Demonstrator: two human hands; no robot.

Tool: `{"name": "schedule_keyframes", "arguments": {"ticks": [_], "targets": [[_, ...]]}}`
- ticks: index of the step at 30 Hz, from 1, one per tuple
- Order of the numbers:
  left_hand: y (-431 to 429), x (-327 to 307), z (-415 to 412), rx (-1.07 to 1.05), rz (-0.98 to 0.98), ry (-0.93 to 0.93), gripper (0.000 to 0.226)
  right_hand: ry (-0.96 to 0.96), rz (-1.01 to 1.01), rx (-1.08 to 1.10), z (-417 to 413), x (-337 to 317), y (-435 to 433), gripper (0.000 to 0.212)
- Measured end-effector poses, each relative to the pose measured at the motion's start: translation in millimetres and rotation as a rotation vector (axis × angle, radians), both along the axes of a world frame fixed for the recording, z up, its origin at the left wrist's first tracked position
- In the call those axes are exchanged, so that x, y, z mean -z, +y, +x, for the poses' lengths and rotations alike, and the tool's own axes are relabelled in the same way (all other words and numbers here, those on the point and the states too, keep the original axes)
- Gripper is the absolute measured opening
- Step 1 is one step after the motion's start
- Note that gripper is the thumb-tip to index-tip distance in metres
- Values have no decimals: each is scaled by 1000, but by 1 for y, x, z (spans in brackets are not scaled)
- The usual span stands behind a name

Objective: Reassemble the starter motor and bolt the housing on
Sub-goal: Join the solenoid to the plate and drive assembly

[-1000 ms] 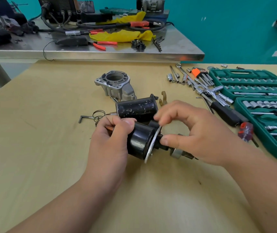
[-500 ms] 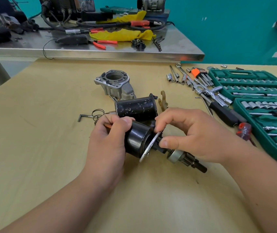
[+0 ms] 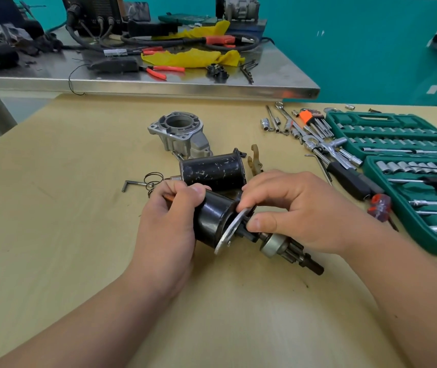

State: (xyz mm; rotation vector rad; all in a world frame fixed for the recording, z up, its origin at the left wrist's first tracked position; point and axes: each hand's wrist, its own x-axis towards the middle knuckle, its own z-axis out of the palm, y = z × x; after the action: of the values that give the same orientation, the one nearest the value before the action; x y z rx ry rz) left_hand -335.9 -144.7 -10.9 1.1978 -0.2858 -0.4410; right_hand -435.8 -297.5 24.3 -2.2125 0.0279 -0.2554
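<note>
Head cam, looking down at the wooden surface (image 3: 79, 235). The half-built starter is held just above it, between both hands. The left hand (image 3: 169, 221) is wrapped round the back end of the black cylinder (image 3: 213, 216), with a copper stud (image 3: 169, 195) poking out past the fingers. The right hand (image 3: 299, 208) is pinching with thumb and forefinger right at the metal plate (image 3: 232, 229) on the cylinder's front face.

What matters for the next bit, I reckon, is that the long axis runs from upper left down to lower right. So the pinion gear (image 3: 274, 245) and shaft (image 3: 314, 266) point towards the person's right. The aluminium housing (image 3: 180, 134) is the opposite way: beyond the hands, a bit left, standing with its bore facing up. The left hand is the nearer one to it. My guess is the whole thing has to swing round before the nose goes in.

A second black can (image 3: 213, 171) lies on its side between the hands and the housing, with a fork lever (image 3: 254, 158) just beside it and springs (image 3: 153, 179) to its left.

I can't see the cylinder's rear in the palm, or whatever the right fingertips are fiddling with behind the plate. I can't pick out any housing bolts either. The socket set (image 3: 398, 139) is cut off at the right edge.
</note>
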Motion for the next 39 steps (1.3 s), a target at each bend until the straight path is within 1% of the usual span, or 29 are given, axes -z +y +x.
{"name": "schedule_keyframes", "arguments": {"ticks": [2,4,9,14,16,18,20,21,22,23,26,30,33,34,36,37,38,39], "targets": [[0,1,1,-16,-3,18,8,-15,-34,7,3,1,2,23],[-1,2,2,-21,-9,49,9,-11,-5,4,4,2,2,21],[-2,2,-2,-59,1,40,25,-43,62,-41,0,6,1,21],[-1,-1,-9,-111,27,23,21,-75,92,-7,-2,8,5,20],[0,-2,-11,-119,30,22,20,-80,83,50,-5,9,6,24],[0,-2,-13,-138,26,34,22,-106,8,169,-10,11,10,22],[-1,1,-16,-163,31,29,22,-215,-189,315,-18,14,19,13],[-1,2,-19,-181,36,11,21,-282,-298,363,-22,15,25,8],[-2,4,-21,-195,46,-22,20,-321,-365,396,-26,17,31,5],[-2,4,-24,-199,57,-63,19,-317,-376,430,-31,19,36,6],[-2,4,-27,-186,76,-119,18,-225,-225,472,-40,21,43,9],[0,3,-25,-96,76,-90,19,-201,-134,488,-43,24,48,11],[1,1,-23,-50,50,-23,18,-247,-84,514,-43,27,52,20],[1,0,-23,-36,39,6,17,-265,-69,523,-43,27,53,20],[0,1,-22,-4,-9,88,11,-296,-58,533,-41,27,55,15],[0,1,-21,22,-39,136,11,-306,-59,531,-41,28,55,12],[0,0,-21,56,-69,195,11,-308,-54,527,-41,29,56,9],[1,0,-20,90,-93,261,7,-302,-43,521,-41,29,56,8]]}}
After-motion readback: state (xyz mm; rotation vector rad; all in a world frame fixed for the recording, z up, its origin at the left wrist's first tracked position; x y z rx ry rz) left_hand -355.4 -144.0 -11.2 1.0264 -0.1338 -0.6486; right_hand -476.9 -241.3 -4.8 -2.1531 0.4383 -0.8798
